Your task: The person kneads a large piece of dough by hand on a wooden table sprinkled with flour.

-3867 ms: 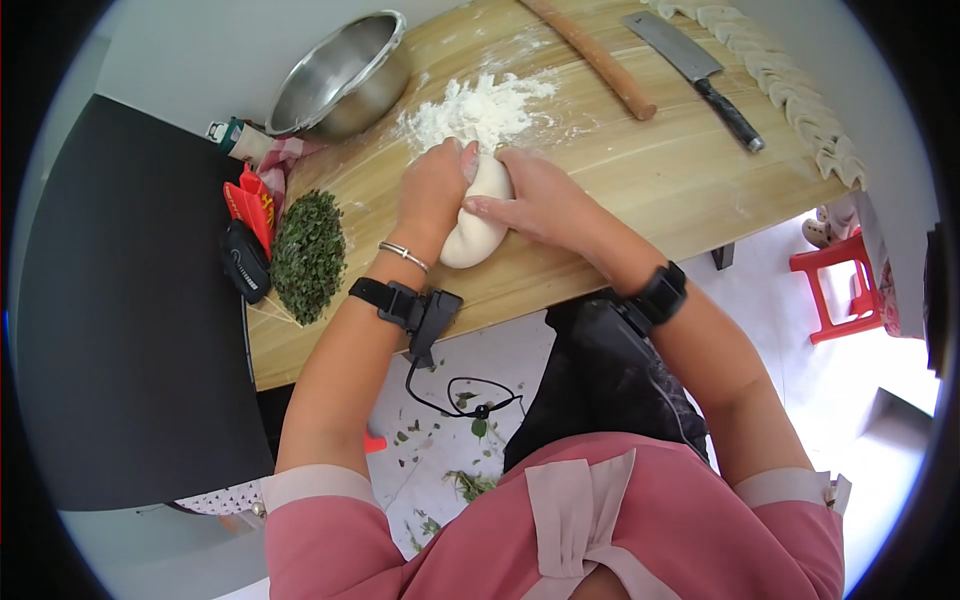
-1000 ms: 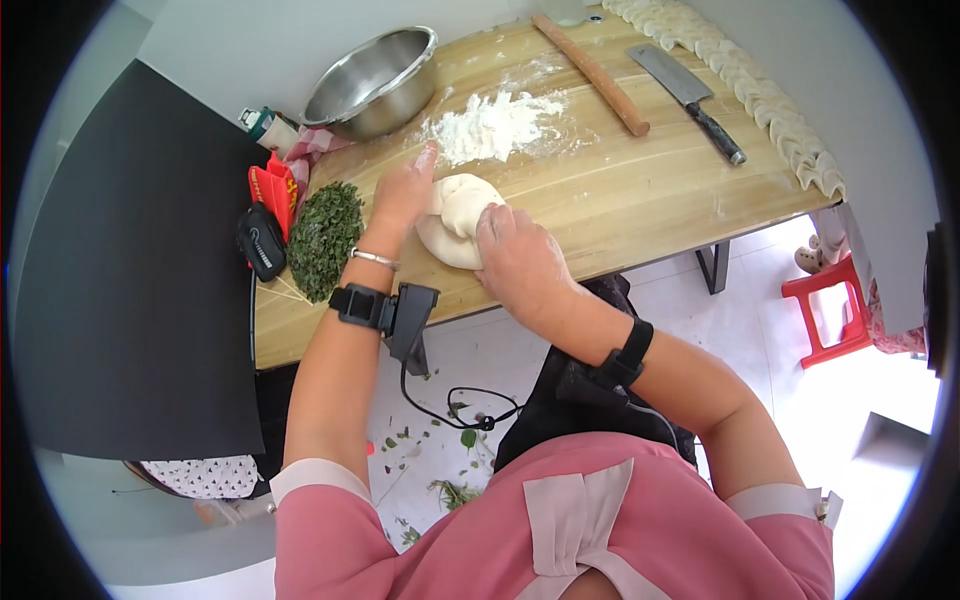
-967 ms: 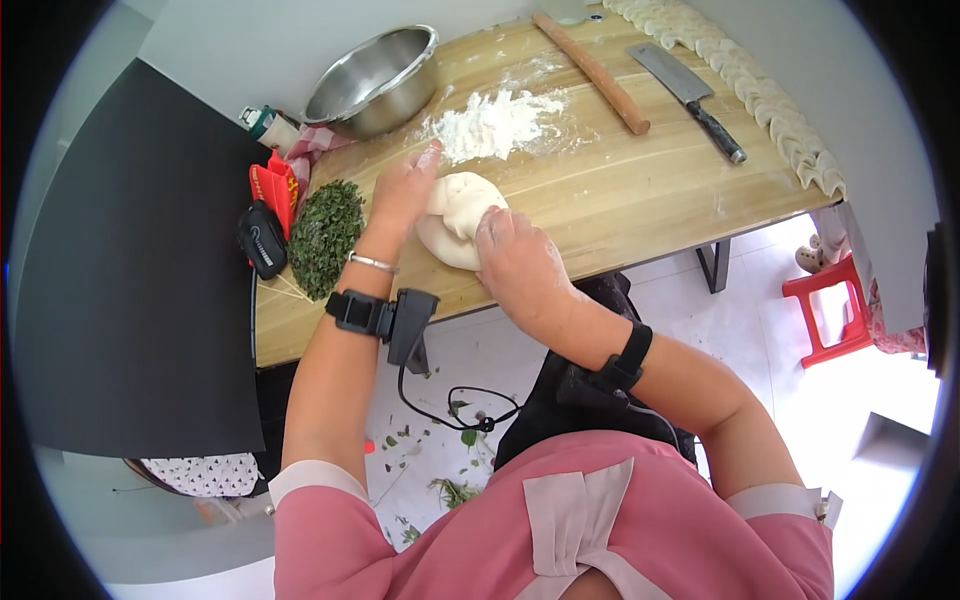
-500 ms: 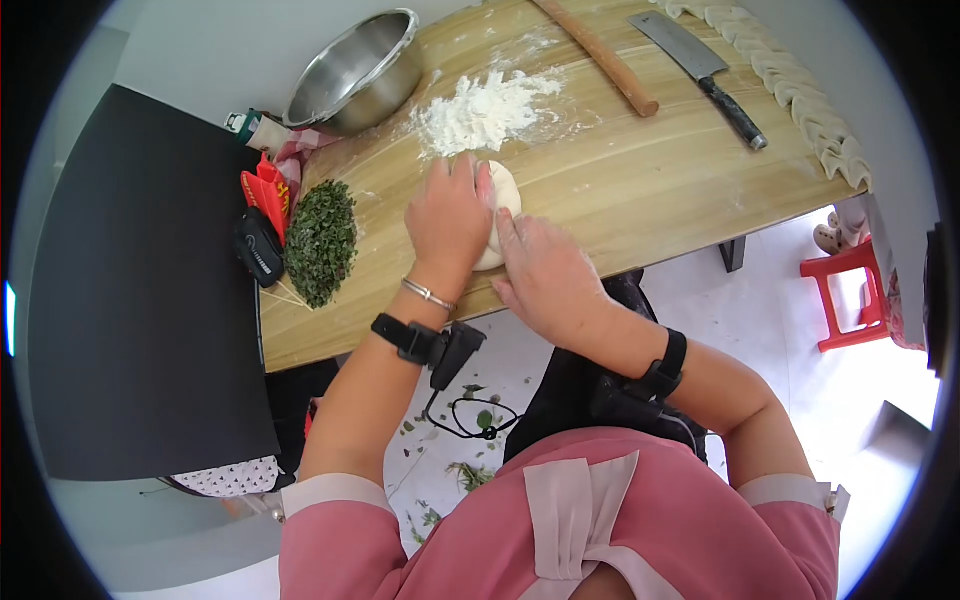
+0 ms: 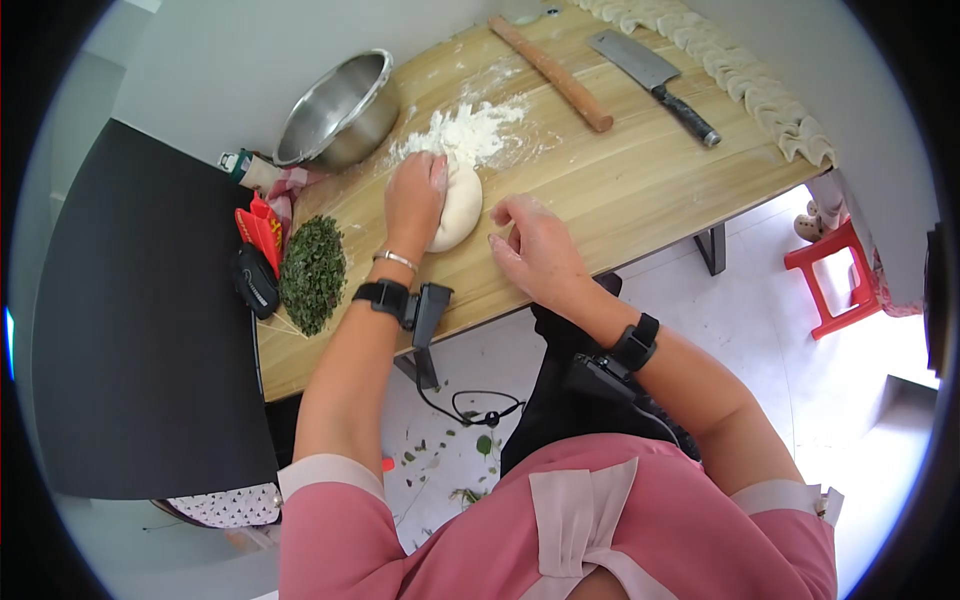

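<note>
Dough [image 5: 461,212] on wooden surface [image 5: 620,190], just beside loose white flour [image 5: 468,134]. Left hand [image 5: 414,198] curled over dough's left side, fingers close together; whether pinching, cannot tell, fingertips hidden. Right hand [image 5: 542,255] apart from dough, fingers loosely bent, thumb spread off. Likely soft, stretchy, fairly heavy for size; prone to sag or dent under fingertips, maybe tacky where unfloured. Best hold: both rounded sides, broad palms. Shape plump, oblong, skin mostly smooth. Nearby: shiny round metal bowl [image 5: 365,128], smooth wooden rolling pin [image 5: 552,76], crinkly green leaves [image 5: 313,275].
</note>
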The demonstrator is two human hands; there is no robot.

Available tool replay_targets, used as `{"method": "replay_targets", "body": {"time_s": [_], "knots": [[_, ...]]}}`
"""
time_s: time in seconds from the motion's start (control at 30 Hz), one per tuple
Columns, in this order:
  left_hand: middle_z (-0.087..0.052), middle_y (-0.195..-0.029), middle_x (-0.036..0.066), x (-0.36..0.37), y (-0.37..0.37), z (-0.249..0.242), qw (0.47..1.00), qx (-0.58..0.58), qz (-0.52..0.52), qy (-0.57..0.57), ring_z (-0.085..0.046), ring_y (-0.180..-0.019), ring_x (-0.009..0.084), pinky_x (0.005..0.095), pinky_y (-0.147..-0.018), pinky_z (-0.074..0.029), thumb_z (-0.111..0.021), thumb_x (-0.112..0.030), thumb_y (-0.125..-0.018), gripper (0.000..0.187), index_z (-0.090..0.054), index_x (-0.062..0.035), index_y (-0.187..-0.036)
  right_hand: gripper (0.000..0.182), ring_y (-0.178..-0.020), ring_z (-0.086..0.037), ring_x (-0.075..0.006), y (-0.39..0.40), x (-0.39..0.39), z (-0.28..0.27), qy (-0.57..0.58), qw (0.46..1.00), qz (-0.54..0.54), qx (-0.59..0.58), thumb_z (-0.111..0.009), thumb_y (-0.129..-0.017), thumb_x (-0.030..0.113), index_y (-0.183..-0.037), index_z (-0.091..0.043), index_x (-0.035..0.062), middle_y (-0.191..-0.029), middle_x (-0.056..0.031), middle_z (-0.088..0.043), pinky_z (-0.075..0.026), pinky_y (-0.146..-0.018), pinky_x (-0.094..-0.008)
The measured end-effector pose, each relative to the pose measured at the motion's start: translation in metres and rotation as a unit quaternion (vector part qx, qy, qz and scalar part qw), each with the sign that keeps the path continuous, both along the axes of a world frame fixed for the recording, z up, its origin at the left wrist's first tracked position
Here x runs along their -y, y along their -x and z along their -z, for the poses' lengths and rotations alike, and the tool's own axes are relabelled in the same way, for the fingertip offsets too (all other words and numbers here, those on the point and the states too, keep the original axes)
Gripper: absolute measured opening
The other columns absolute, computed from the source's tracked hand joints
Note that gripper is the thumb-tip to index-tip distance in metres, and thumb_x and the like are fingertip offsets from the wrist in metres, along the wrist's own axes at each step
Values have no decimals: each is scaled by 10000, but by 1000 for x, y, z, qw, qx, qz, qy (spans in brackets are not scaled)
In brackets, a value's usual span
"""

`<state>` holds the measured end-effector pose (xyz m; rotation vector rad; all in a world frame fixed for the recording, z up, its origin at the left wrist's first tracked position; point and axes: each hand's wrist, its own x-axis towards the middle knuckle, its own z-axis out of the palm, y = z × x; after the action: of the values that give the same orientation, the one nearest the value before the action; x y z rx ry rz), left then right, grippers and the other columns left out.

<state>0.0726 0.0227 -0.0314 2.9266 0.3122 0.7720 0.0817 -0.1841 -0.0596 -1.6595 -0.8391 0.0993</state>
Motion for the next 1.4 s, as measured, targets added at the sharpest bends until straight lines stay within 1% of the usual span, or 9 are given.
{"method": "replay_targets", "body": {"time_s": [0.13,0.3,0.4,0.63,1.07,1.13,1.23,1.3,1.4], "knots": [[-574,-907,165,25,36,-2,982,88,109,128,-552,-838,351,426,-769,-443,-493,-159,-959,222,-596,14,-865,327,-828,-599,-363,-1,-7,4,-18,999,41,28,-651,-837,173,-1117,-576,22,-1059,-203,-568,-487,-784,-432],[-550,-942,135,53,86,-8,905,108,126,391,-526,-927,271,363,-863,-413,-469,-124,-960,212,-588,35,-887,550,-699,-582,-231,4,0,-2,14,985,-165,44,-731,-799,168,-1266,-499,-5,-1007,-163,-522,-495,-679,-349],[-555,-955,145,51,86,3,959,175,67,211,-534,-908,292,373,-865,-424,-462,-146,-966,221,-586,31,-918,617,-847,-608,-352,14,-1,-4,47,983,-172,46,-756,-777,269,-1274,-479,31,-1082,-209,-534,-492,-795,-438],[-576,-966,189,24,67,5,975,-9,66,210,-546,-935,376,433,-811,-439,-491,-201,-964,230,-604,-2,-943,685,-1070,-549,-415,-12,-13,-15,105,968,-173,150,-790,-737,268,-1274,-466,-5,-1110,-241,-549,-470,-903,-449],[-635,-867,271,-12,6,7,984,-87,-39,151,-592,-826,444,466,-741,-467,-428,-384,-993,461,-660,7,-918,544,-787,-659,-380,-38,-43,-18,113,962,-148,-200,-771,-761,221,-1156,-501,-39,-945,-252,-649,-523,-714,-425],[-620,-823,278,-12,11,12,989,-44,-7,139,-579,-778,438,440,-724,-460,-449,-372,-995,438,-645,18,-956,501,-574,-595,-193,-34,-45,-7,72,989,-105,-75,-756,-801,162,-1192,-489,-3,-837,-142,-618,-484,-515,-314],[-632,-735,221,-3,33,11,968,58,45,240,-620,-744,395,437,-754,-481,-463,-351,-982,414,-650,4,-880,500,-763,-644,-323,-17,-37,-14,39,989,-20,142,-755,-778,119,-1194,-495,24,-987,-221,-613,-517,-671,-369],[-597,-697,154,3,49,9,826,182,19,533,-601,-704,243,369,-706,-468,-513,-312,-964,363,-609,14,-836,497,-966,-601,-418,-8,-26,-17,88,993,-58,55,-745,-774,119,-1196,-501,25,-1132,-261,-569,-487,-832,-418],[-602,-794,131,-5,81,-29,816,44,-12,577,-546,-746,134,313,-679,-447,-562,-273,-934,293,-595,12,-874,482,-962,-592,-433,11,-18,-16,89,981,-80,154,-737,-783,182,-1187,-506,57,-1094,-247,-570,-472,-867,-457]]}}
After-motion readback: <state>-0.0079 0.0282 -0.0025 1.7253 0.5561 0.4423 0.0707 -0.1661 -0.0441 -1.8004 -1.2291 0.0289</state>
